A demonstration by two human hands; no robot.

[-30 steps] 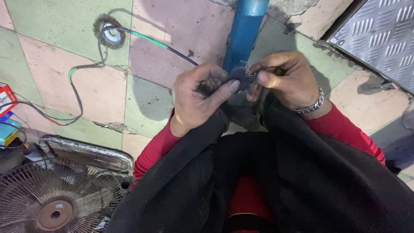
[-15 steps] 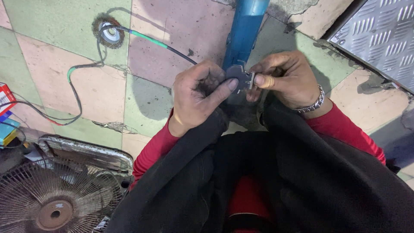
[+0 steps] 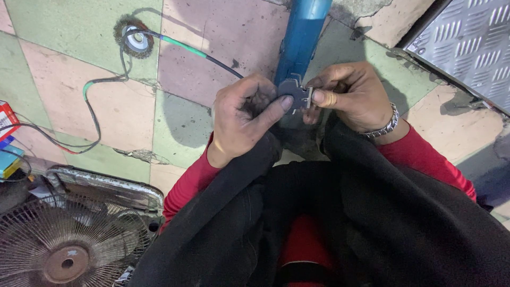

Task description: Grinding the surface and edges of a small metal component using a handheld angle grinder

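Holding a small dark grey plug [image 3: 294, 91] between both hands, above the lap. Left hand [image 3: 245, 118] curling closed around its left side, thumb tip pressing on the plug's face. Right hand [image 3: 351, 95] pinching the right edge, thumb and forefinger closed on the metal prongs; fingers [image 3: 324, 98] lying just beside the left thumb. Wearing a metal bracelet [image 3: 390, 123] at the right wrist, red sleeves [image 3: 187, 183] showing under a black garment [image 3: 319, 223].

Standing directly behind the plug: a blue pipe [image 3: 303, 37], rising out of frame, partly blocking sight of the plug's top edge.

Lying on the tiled floor [image 3: 64, 106], pink and green: a black cable [image 3: 101, 125] with green tape, trailing from a round worn fitting [image 3: 135, 38] toward the hands. Sitting at lower left: a wire-caged fan [image 3: 64, 244], well apart. Showing at far left edge: a red box [image 3: 6, 119] and a blue-yellow item [image 3: 8, 159], contents not visible. Covering upper right: a metal tread plate [image 3: 473, 42].
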